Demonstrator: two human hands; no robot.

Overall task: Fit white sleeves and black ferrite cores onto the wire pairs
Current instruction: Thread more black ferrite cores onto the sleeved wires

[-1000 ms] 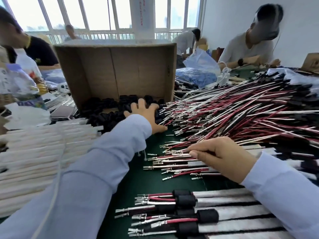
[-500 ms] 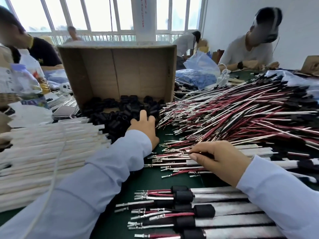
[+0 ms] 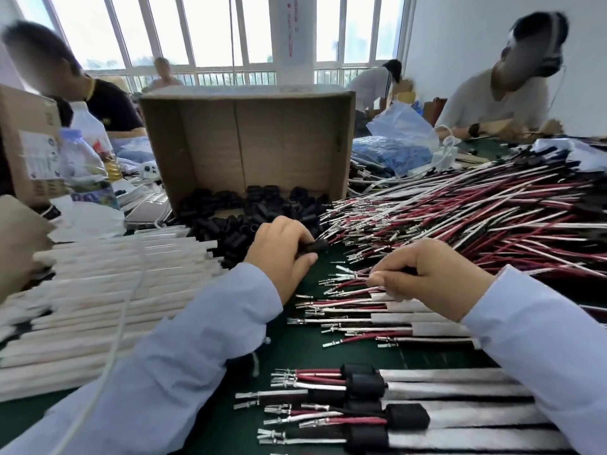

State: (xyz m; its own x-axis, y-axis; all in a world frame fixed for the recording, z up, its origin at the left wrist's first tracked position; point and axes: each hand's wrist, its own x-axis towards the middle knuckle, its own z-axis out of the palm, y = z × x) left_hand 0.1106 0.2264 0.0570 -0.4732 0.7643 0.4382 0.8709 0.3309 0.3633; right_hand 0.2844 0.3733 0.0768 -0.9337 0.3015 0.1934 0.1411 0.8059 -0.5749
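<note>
Ferrite core [image 3: 317,247], black and cylindrical, pinched by left hand [image 3: 282,254] near brown cardboard box [image 3: 249,139] of cores | red-and-white wire pair [image 3: 353,278] pinched by right hand [image 3: 427,277] over green table [image 3: 295,349] | stacked white sleeves [image 3: 115,290] left, tangled wire heap [image 3: 460,218] right, crowding both.

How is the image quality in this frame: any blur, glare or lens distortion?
Head view: windows overexposed to white; wide-angle distortion bows the frame edges; the ferrite core in the left hand is motion-smeared; the wire pair the right hand pinches reads sharper.
</note>
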